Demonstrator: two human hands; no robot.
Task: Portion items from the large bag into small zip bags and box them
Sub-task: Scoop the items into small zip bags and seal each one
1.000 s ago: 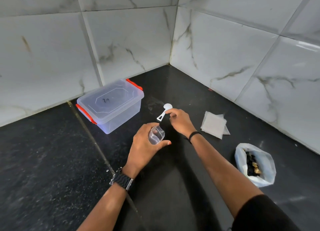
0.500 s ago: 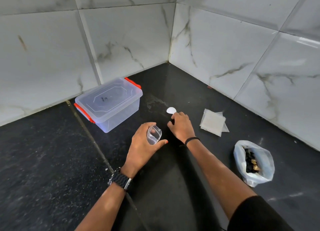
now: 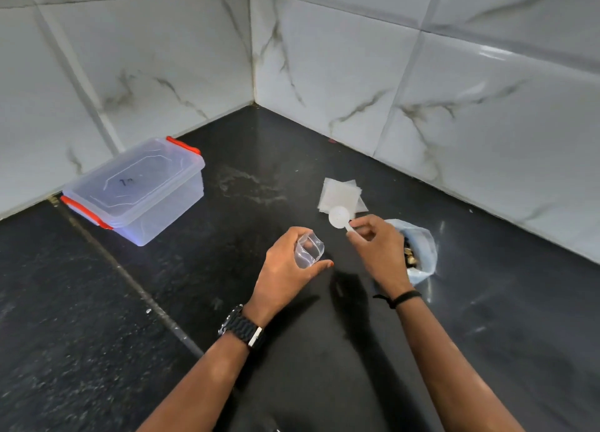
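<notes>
I saw the left hand curled around a small clear zip bag, holding its mouth up. The right hand pinched a white scoop by its handle, just above the large bag. The lidded box sat well apart by the wall, spare zip bags beyond the scoop

Black stone desk, set in a corner of white marbled wall tiles.
Clear plastic box: lid on, orange clips at both ends; far left, near the wall.
Stack of small zip bags: flat on the desk, right of centre.
Large bag: open, dark pieces inside; partly behind the right hand.
Left hand: holds one small clear zip bag; black watch on the wrist.
Right hand: pinches the handle of a white spoon, its bowl over the near edge of the stack.
</notes>
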